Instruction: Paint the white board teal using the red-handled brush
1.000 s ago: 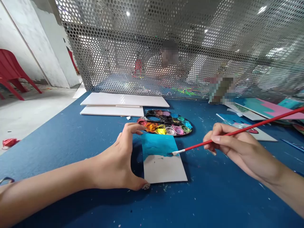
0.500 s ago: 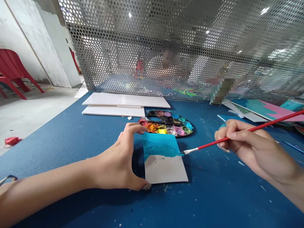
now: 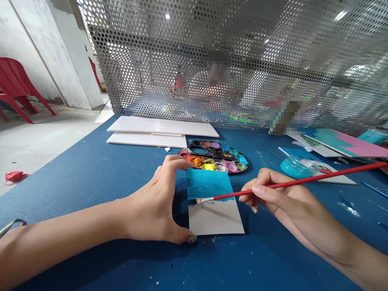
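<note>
A small white board lies flat on the table, its far half covered in blue paint. My left hand curves around its left side, thumb at the near left corner and fingers at the far left corner, gripping it. In my right hand is a thin red paintbrush, pinched between thumb and fingers. The brush crosses over the board, with its bristles by the lower edge of the blue area near the board's left side. Just beyond the board sits a paint palette with several colours in its wells.
White boards are stacked at the back left. A clear cup of turquoise liquid stands beyond my right hand, near painted boards. A perforated metal panel borders the blue table. A red chair is on the floor at left.
My right hand has moved left with the paintbrush, carrying the bristles from the board's right edge to near its left side. The turquoise cup has come into view. My left hand keeps its hold.
</note>
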Demonstrator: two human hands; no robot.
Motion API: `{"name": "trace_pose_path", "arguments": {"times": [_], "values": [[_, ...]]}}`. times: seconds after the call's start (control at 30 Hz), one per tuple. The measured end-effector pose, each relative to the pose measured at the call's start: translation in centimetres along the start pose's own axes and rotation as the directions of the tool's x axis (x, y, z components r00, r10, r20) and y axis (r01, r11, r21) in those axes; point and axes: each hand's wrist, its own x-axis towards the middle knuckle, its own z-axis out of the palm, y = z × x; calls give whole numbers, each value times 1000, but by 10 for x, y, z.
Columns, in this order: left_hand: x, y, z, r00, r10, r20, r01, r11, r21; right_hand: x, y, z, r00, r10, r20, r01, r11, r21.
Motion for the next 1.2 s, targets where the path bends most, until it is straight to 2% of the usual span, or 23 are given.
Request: {"name": "trace_pose_path", "arguments": {"times": [0.13,0.53,0.63,0.7,0.8,0.9,1.03,1.2], "values": [[0,1,0,1000,-8,-8,8,1000,3,0,-1,-6,1000,-18,2,18,999,-29],[-1,-2,-2,1000,4,-1,-4,999,37,1,-9,-39,980,-132,-147,111,984,-140],[-3,-1,-2,1000,7,-6,-7,999,51,2,-13,-49,959,-171,-226,144,981,-129],[-4,-2,-2,1000,18,-7,-17,998,58,2,-14,-51,941,-155,-301,146,988,-50],[-5,-3,-1,999,49,-16,-48,997,66,1,-13,-41,947,-27,-319,65,992,111],[-4,-4,0,997,79,-24,-77,994,71,-1,-10,-21,975,89,-204,-46,977,207],[-3,-2,1,996,91,-24,-89,994,68,0,-5,0,985,101,-141,-65,968,240],[-2,0,0,995,92,-24,-91,994,61,2,-1,5,985,125,-122,-95,970,222]]}}
